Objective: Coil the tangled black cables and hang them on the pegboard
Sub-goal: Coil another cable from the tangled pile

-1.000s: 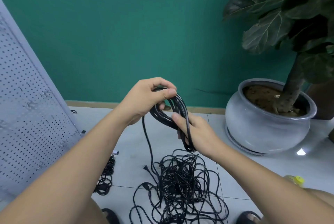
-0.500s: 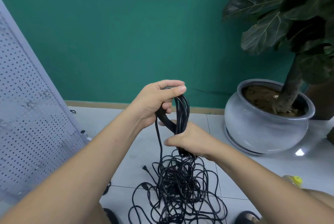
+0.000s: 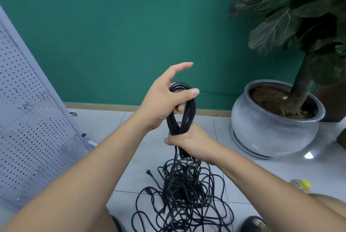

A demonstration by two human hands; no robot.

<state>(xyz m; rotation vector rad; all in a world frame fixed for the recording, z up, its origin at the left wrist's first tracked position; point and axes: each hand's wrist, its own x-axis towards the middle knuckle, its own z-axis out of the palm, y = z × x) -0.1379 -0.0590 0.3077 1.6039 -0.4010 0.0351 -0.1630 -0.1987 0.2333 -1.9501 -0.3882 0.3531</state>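
Our right hand (image 3: 189, 141) is clenched round the waist of the coil (image 3: 191, 108), squeezing its loops together. Our left hand (image 3: 162, 100) hooks the top of the loops with thumb and lower fingers, forefinger lifted clear. The coil hangs upright between the hands, left of the plant pot (image 3: 271, 134). Strands drop from the right fist into the tangle (image 3: 183, 194) on the floor (image 3: 104, 119), lower left of the pot. The pegboard (image 3: 28, 119) leans far left of the pot. We judge the coiling is midway. Next we must draw slack up from the tangle and lay another loop into the left hand without dragging knots along.
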